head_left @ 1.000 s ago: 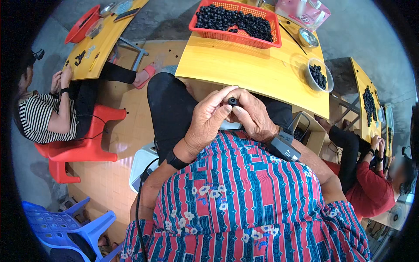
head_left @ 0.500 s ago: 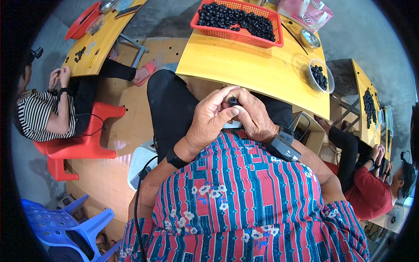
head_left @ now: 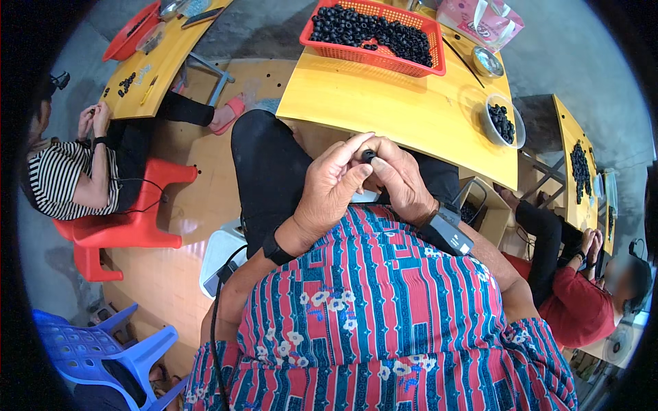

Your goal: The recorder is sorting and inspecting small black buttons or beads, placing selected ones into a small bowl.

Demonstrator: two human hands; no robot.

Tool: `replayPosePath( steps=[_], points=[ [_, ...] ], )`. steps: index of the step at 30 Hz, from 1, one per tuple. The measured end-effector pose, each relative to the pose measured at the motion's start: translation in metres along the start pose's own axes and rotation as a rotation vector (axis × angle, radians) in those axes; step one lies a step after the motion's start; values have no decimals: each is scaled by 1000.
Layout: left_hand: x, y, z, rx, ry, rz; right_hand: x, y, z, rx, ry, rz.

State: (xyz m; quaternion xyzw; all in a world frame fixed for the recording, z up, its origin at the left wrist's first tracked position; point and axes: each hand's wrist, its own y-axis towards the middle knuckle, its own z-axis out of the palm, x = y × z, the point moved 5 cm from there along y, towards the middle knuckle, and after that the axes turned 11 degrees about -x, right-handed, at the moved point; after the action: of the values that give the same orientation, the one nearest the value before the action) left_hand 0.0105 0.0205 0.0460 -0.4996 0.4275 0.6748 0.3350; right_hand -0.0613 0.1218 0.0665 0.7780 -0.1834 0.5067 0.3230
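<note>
Over my lap, in front of the table's near edge, my two hands meet around a small black ring-shaped part (head_left: 369,155) with a hole in its end. My right hand (head_left: 399,179) pinches it between thumb and bent forefinger. My left hand (head_left: 330,181) closes in from the other side, its thumb just below the part and its fingers reaching behind it. Those left fingertips are partly hidden by the right hand.
On the yellow table (head_left: 384,103) stand a red basket (head_left: 428,65) of black rings, a clear tub (head_left: 515,137) with more, a metal bowl (head_left: 486,61) and a pink bag (head_left: 473,20). A cardboard box (head_left: 495,222) stands below. People work at tables on both sides.
The black part has tilted and shifted slightly right, and my right thumb now lies higher, over more of it. My left thumb has drawn slightly away from it.
</note>
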Motion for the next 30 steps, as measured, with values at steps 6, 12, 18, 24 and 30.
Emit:
replayPosePath(
  steps=[6, 12, 18, 24, 30],
  points=[
    [10, -2, 1, 39, -154, -149, -15, -5, 4, 18, 273, 195],
    [7, -1, 6, 10, -207, -236, -16, -4, 5, 26, 81, 54],
    [5, 0, 2, 0, -161, -203, -12, -2, 6, 29, 70, 84],
    [8, 0, 1, -39, -155, -202, -12, 0, 7, 35, 69, 69],
    [3, 0, 3, -58, -188, -190, -9, 0, 8, 32, 225, 115]
  ],
)
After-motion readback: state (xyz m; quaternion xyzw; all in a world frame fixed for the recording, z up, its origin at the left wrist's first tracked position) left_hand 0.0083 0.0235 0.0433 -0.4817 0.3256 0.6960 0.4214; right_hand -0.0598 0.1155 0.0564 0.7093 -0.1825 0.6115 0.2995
